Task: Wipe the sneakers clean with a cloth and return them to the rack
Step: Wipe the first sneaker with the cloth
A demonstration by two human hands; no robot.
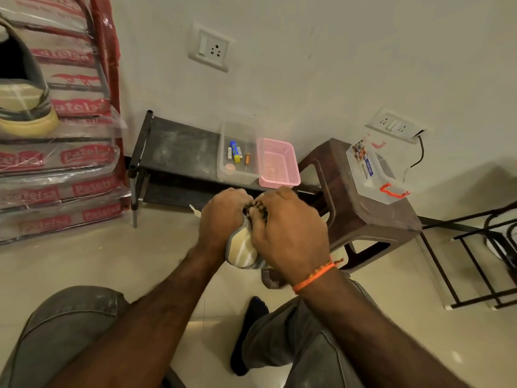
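- Right now the grey-and-cream fabric sneaker point(242, 252) is held in the air between both hands, in front of the low black metal rack point(179, 147).
- Left hand point(223, 217) curls round its side; right hand point(288, 231) clamps over the top, fingers bent at the dark laces.
- No cloth shows, so I cannot tell whether wiping is under way.
- A steady left-hand hold, I reckon, lets the right work every seam.

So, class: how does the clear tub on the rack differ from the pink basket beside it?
The tub has see-through solid walls; the basket is pink mesh. The tub holds batteries and small items; nothing clear shows in the basket. The tub stands left, the basket right. Both are open-topped, rectangular, on the rack.
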